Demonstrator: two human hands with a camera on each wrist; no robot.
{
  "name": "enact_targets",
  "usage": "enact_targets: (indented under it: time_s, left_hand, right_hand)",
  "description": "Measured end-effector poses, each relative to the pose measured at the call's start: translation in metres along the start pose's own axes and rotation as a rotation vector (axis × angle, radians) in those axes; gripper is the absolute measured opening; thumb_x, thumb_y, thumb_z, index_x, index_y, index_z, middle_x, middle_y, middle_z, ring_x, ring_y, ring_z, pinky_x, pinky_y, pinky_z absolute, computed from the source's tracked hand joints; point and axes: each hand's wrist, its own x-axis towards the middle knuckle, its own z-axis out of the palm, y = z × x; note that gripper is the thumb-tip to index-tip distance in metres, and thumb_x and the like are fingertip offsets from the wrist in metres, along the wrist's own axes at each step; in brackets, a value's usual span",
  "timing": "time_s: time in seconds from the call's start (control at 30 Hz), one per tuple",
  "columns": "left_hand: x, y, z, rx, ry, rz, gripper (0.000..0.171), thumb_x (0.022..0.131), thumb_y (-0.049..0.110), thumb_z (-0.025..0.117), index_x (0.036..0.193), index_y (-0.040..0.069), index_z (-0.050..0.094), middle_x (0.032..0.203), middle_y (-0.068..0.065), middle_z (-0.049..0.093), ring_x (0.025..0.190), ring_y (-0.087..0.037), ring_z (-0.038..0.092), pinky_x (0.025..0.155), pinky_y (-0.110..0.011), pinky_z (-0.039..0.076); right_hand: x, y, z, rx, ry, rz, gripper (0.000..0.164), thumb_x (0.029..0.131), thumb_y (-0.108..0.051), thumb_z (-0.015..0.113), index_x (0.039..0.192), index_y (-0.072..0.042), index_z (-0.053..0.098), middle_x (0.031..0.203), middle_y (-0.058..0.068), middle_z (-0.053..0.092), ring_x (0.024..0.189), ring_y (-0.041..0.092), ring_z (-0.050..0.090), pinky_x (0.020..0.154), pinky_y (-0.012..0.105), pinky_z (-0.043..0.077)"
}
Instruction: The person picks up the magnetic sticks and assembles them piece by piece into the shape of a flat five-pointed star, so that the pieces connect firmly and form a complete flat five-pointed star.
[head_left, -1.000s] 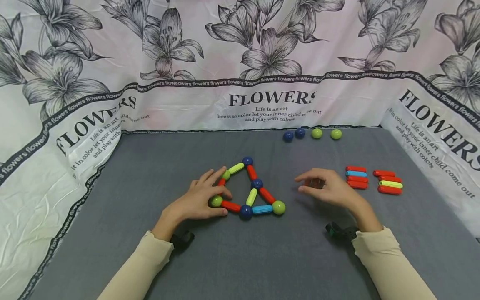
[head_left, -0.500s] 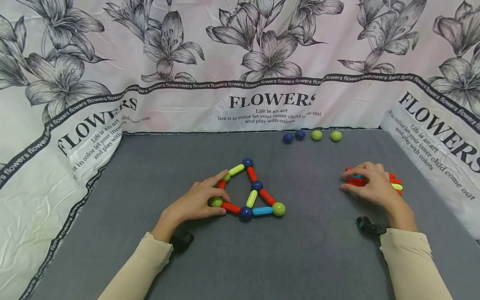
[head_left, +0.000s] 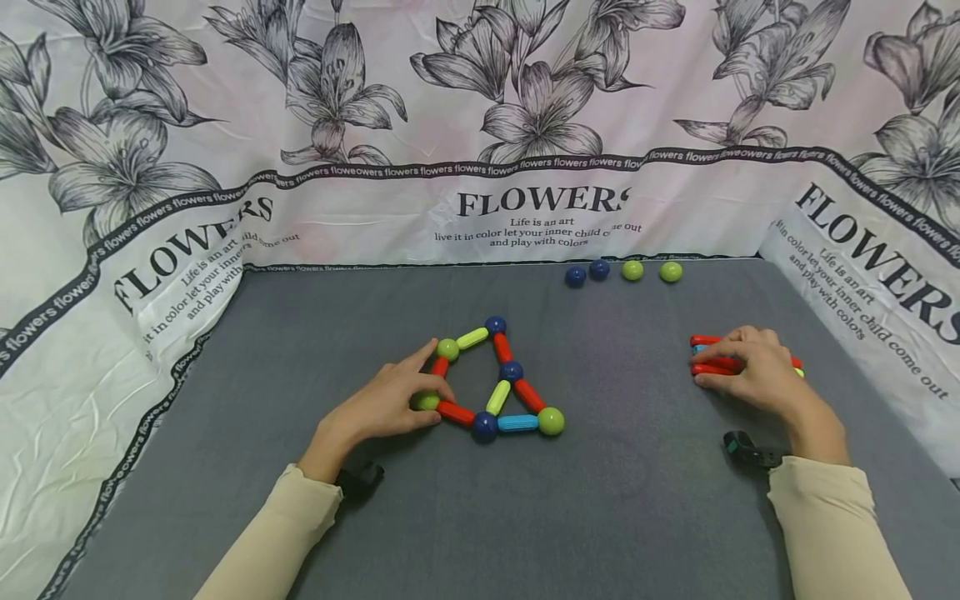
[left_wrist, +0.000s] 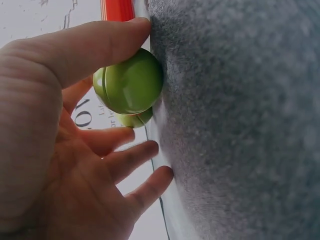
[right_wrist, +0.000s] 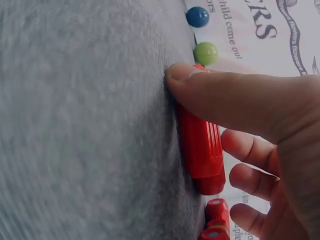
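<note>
A flat frame of coloured magnetic sticks and balls lies left of centre in the head view. My left hand is at its lower-left corner, thumb and fingers around a green ball; the thumb also lies by a red stick. The frame's other balls include a green ball and a blue ball, joined by a light-blue stick. At the right, my right hand pinches a red magnetic stick at the near side of a group. The hand hides part of that group.
Two blue balls and two green balls stand in a row at the back edge. More red sticks lie beyond the right hand. Floral cloth hangs around the grey table.
My right hand has moved right from beside the frame to the stick group and now pinches a red stick. The frame has shifted slightly left with my left hand, uncovering its upper-left green ball.
</note>
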Motion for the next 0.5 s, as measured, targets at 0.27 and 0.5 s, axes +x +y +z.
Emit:
enact_targets:
  time_s: [0.27,0.5]
  left_hand:
    - [-0.001,-0.005,-0.002,0.015,0.013,0.027,0.025,0.088,0.019,0.077,0.106,0.036,0.074,0.169,-0.015,0.024,0.153,-0.041,0.03,0.114,-0.069,0.028]
    - [-0.002,-0.009,-0.003,0.013,0.017,0.055,0.027,0.088,0.012,0.074,0.101,0.035,0.073,0.169,-0.008,0.027,0.154,-0.039,0.028,0.114,-0.071,0.026]
  right_hand:
    - [0.013,-0.025,0.006,0.102,0.172,-0.084,0.024,0.083,-0.014,0.085,0.106,-0.014,0.079,0.102,0.008,0.069,0.099,0.017,0.05,0.085,0.036,0.034]
    - [0.027,-0.072,0.034,0.266,0.13,-0.123,0.017,0.095,-0.015,0.073,0.112,-0.015,0.073,0.092,0.004,0.073,0.072,0.001,0.056,0.064,0.017,0.045]
